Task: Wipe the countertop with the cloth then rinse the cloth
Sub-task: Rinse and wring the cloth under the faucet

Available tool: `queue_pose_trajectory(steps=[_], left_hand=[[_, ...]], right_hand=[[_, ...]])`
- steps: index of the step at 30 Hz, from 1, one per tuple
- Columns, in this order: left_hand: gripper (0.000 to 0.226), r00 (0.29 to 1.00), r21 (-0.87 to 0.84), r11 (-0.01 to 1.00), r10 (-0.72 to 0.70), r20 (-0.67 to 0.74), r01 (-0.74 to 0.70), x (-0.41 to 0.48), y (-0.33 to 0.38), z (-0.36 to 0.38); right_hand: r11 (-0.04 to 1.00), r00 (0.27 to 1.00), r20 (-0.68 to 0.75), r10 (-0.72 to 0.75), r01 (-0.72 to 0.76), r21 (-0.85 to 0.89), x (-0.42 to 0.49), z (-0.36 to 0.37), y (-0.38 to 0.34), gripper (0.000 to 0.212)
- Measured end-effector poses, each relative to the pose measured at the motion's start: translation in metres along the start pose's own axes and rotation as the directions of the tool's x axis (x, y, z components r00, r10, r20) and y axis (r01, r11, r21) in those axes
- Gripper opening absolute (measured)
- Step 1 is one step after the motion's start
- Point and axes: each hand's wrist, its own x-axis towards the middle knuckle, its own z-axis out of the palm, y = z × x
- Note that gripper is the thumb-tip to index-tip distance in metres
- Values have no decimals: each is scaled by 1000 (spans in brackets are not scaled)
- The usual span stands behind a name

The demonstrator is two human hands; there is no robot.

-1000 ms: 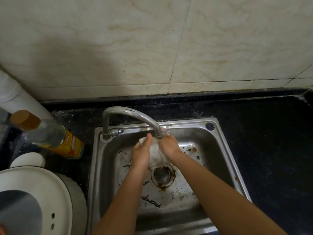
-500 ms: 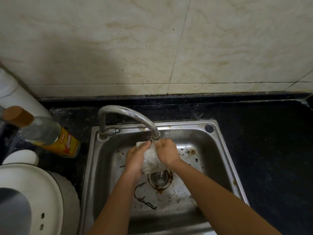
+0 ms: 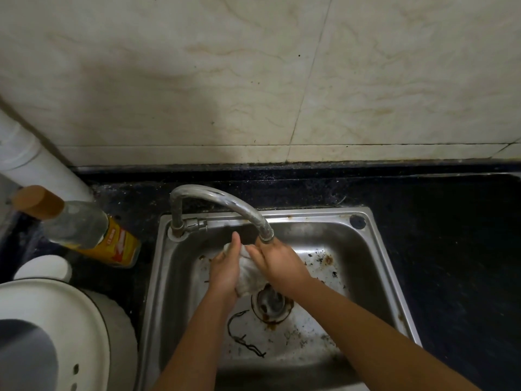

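Evidently the left hand and right hand press the cloth between flat palms, spout just above them, for rinsing.

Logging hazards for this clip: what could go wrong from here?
The cloth, pressed between left hand and right hand, hangs near the drain; if it slips, it could land among the dark debris on the sink floor. The right hand sits close under the faucet spout and may bump it.
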Motion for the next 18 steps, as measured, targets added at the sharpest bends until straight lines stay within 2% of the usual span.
queue_pose_trajectory(steps=[2, 4, 6, 8, 12, 15, 18], left_hand=[[56, 1000, -1, 1000, -11, 17, 11, 2, 1, 2], [56, 999, 15, 1000, -25, 44, 24, 5, 1, 2], [60, 994, 17, 999, -45, 100, 43, 8, -1, 0], [68, 987, 46, 998, -55, 150, 49, 11, -3, -1], [65, 978, 57, 998, -52, 202, 42, 11, -3, 4], [32, 985, -27, 998, -48, 165, 53, 10, -4, 10], [21, 997, 5, 1000, -21, 68, 20, 7, -4, 17]], right_hand=[[994, 999, -34, 35, -31, 100, -3, 5, 3, 39], [932, 985, -18, 172, -156, 328, -5, 9, 9, 37], [751, 956, 113, 272, -284, 595, -8, 6, 17, 32], [548, 924, 250, 290, -374, 748, -12, 1, 23, 22], [331, 884, 249, 396, -390, 859, -11, -2, 30, 14], [296, 851, 247, 463, -411, 862, -7, -1, 26, 11], [430, 830, 224, 510, -472, 769, -4, -4, 15, 23]])
